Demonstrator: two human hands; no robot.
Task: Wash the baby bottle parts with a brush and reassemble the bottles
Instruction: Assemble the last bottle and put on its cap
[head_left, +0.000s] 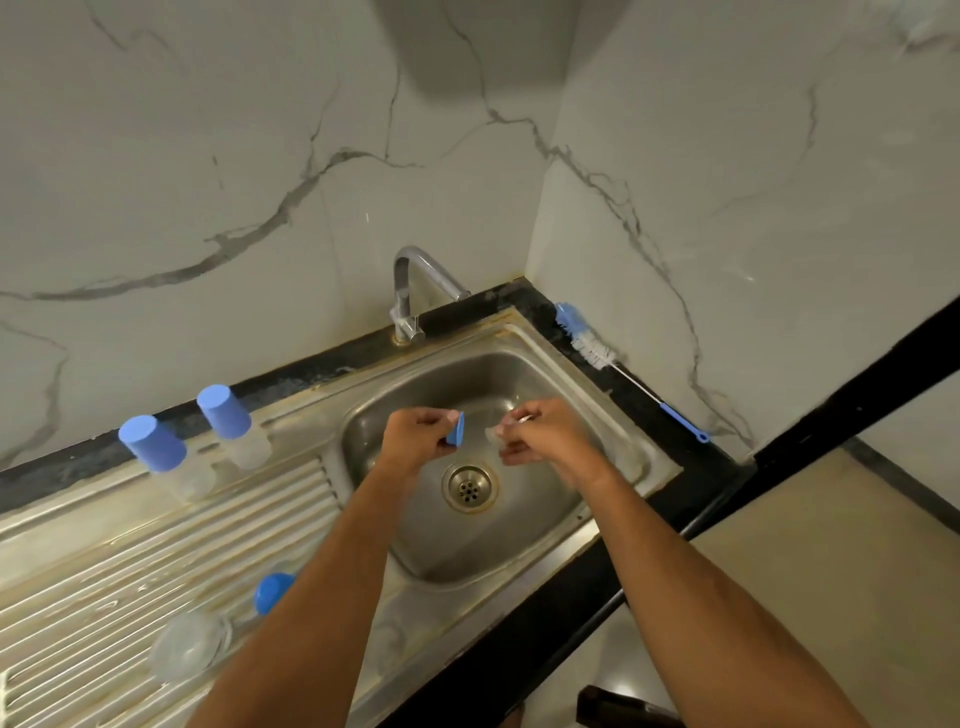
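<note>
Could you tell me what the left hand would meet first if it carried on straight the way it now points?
Probably the right hand: the left hand, holding a blue ring, points across the sink towards it, though depth is unclear.

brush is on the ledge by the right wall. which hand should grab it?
Right, probably. The brush lies on the black ledge right of the sink, on the right hand's side. The left hand grips the blue ring and would have to cross over.

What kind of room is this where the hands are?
Probably a kitchen corner, at the washing-up spot: a steel sink with a curved tap and a ridged draining board, set against marble-look walls. A bottle brush lies beside the sink.
</note>
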